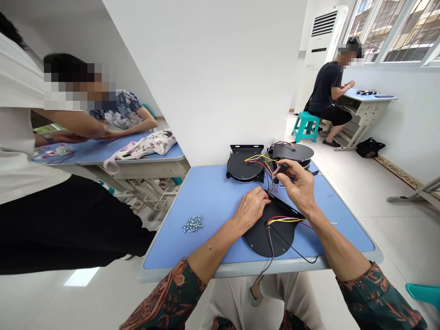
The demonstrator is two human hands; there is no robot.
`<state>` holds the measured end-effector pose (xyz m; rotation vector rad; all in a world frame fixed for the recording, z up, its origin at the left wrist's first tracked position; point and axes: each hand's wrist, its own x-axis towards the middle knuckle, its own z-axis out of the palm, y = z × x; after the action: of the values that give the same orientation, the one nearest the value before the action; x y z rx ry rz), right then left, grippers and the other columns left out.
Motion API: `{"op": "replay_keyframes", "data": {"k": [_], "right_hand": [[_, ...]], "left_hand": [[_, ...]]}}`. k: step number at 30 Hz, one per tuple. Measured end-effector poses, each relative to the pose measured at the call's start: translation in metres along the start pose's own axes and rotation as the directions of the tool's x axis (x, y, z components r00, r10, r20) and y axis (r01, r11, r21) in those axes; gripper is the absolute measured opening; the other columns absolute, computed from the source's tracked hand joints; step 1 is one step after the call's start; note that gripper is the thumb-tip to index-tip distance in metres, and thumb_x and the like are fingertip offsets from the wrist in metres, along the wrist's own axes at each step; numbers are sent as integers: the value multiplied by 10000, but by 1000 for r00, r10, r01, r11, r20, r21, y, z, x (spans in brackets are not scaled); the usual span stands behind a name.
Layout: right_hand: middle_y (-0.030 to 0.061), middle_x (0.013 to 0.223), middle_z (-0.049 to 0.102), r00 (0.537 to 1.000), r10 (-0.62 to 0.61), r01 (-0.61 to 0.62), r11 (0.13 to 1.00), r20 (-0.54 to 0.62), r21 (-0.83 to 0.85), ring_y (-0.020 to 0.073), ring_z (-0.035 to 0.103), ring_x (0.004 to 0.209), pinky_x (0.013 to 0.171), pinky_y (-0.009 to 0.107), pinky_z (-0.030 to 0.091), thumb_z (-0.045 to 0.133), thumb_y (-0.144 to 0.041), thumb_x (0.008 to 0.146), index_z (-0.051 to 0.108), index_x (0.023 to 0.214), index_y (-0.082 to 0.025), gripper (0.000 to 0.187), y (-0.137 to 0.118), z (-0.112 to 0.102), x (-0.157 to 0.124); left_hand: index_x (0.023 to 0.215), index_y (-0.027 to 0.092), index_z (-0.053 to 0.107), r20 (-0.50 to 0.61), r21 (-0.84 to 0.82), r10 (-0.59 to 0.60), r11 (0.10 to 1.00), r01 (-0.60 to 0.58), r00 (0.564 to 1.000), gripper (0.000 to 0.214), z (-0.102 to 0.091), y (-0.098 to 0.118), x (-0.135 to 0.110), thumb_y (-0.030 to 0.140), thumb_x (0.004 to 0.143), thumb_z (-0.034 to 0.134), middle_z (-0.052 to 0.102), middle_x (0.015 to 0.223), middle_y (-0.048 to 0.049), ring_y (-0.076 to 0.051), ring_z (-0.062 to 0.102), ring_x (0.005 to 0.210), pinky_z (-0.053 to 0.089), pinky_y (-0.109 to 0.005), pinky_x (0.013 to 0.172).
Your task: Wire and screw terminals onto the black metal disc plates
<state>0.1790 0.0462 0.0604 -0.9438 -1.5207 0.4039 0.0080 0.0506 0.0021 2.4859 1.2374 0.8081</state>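
Note:
A round black metal housing (263, 240) with red, yellow, white, brown and black wires lies on the blue desk in front of me. My left hand (252, 205) has its fingers closed at the housing's far flanged edge; what the fingertips pinch, if anything, is hidden. My right hand (298, 185) grips the black handle of a screwdriver (282, 170). Its shaft slants down to the left, and the tip is close to my left fingertips at the flange. Behind the hands stand two similar places of wired units: one black housing (240, 167) and another round housing (297, 150).
A small pile of silvery screws (193, 223) sits on the desk (213, 183) to the left. A white wall stands behind the desk. Two people are at the left by another desk with a patterned bag (151, 144). One person sits on a green stool (305, 126) at the right.

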Motion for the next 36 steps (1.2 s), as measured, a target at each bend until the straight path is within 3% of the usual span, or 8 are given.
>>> {"op": "replay_keyframes", "data": {"k": [4,8,12,17,20,25,30,36], "right_hand": [[35,894,749,994,25,-15,996,-103,93,196,733,827,829,364,598,655,-261,871,657,1117,-209,251,4,-2,3],[46,903,757,992,22,-14,998,-126,63,224,746,863,874,412,600,687,-305,856,674,1125,-211,285,12,-2,3],[54,917,770,993,16,-12,999,-115,32,247,758,887,920,453,600,712,-343,837,693,1135,-227,320,23,0,5],[52,910,780,994,2,-2,1000,-107,8,256,762,869,900,452,612,717,-372,831,697,1127,-236,327,30,0,6],[48,898,779,996,-9,8,1000,-87,-16,248,760,834,872,441,618,714,-376,836,696,1131,-238,326,28,0,6],[42,893,780,996,-8,7,1000,-92,-18,248,764,833,864,432,622,717,-371,829,702,1136,-241,333,30,-1,6],[53,906,784,996,11,-12,1000,-91,-15,253,767,862,892,447,615,723,-354,817,709,1131,-233,336,32,0,7],[47,888,779,997,22,-19,999,-76,34,239,765,842,848,416,624,711,-323,814,700,1103,-217,308,25,2,5]], "left_hand": [[940,183,663,-38,-39,-15,999,14,999,108,1,-4,1,184,985,565,679,987,-57,-192,660,925,529,-313,890],[961,164,676,-87,-56,-52,997,47,995,106,-3,-3,0,129,966,576,715,994,-64,-187,679,960,529,-300,928],[907,173,705,-153,-40,-135,991,131,979,126,-32,-7,-12,114,939,598,747,958,-60,-188,694,924,541,-302,896],[904,202,731,-317,-12,-314,945,327,895,140,-91,-40,-70,139,925,608,770,974,-37,-182,697,928,524,-310,920],[842,198,732,-368,41,-425,881,471,827,141,-110,-69,-113,133,891,617,765,887,-29,-187,690,860,525,-314,868],[842,199,736,-372,60,-411,884,464,832,133,-107,-88,-148,142,884,623,759,868,-31,-189,688,872,525,-316,871],[859,197,743,-336,87,-378,900,428,863,136,-103,-83,-146,175,907,617,763,896,-47,-206,685,914,514,-346,915],[843,216,728,-388,112,-347,902,417,854,167,-105,-79,-147,233,934,590,766,908,-50,-215,676,923,512,-365,934]]}}
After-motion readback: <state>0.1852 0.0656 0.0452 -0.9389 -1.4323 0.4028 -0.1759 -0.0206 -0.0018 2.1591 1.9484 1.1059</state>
